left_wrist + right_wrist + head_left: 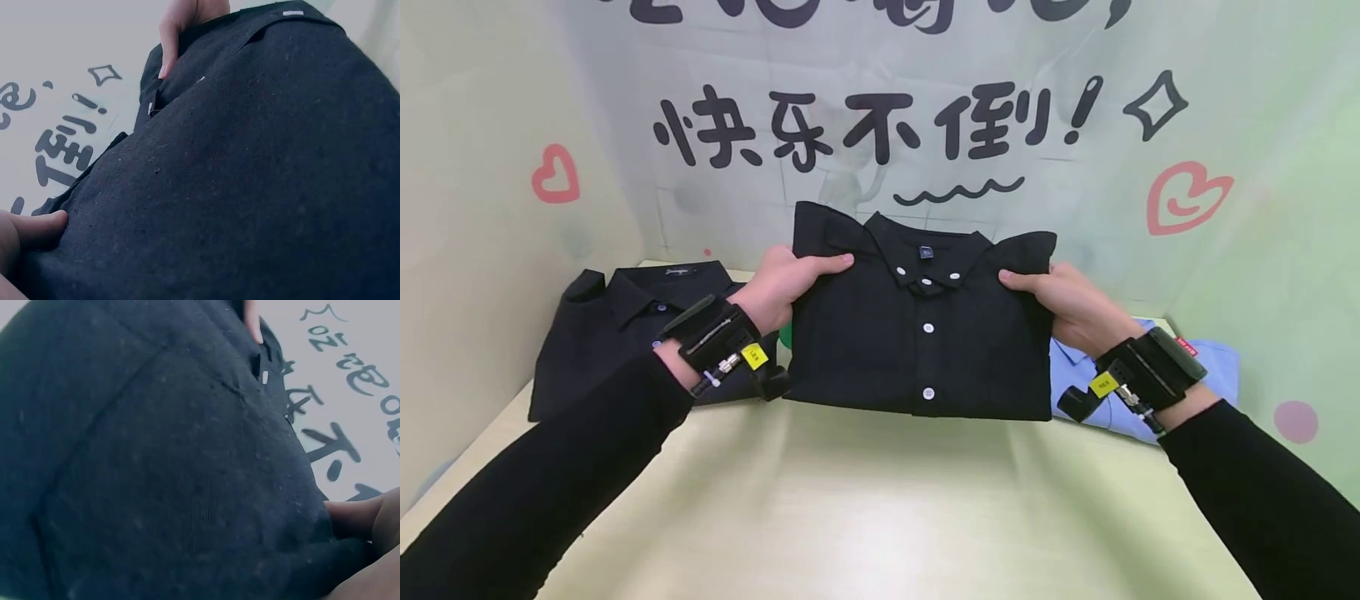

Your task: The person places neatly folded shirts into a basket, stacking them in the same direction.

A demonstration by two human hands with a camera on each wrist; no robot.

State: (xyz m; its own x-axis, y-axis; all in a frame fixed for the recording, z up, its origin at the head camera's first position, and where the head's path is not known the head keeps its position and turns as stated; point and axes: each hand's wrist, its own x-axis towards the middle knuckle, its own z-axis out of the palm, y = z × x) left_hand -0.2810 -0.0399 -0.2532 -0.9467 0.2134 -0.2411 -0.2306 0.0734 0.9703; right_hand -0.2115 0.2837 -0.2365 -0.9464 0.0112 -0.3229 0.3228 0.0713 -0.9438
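Got my left grip (777, 287) and right grip (1072, 304) both pinching a black shirt (865, 333) by the shoulders, blue shirt (1220, 373) on the desk (880, 517) behind the right one.

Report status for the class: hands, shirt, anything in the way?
Left hand, right hand gripping folded black shirt at opposite sides. Held above table. Nothing visibly in front.
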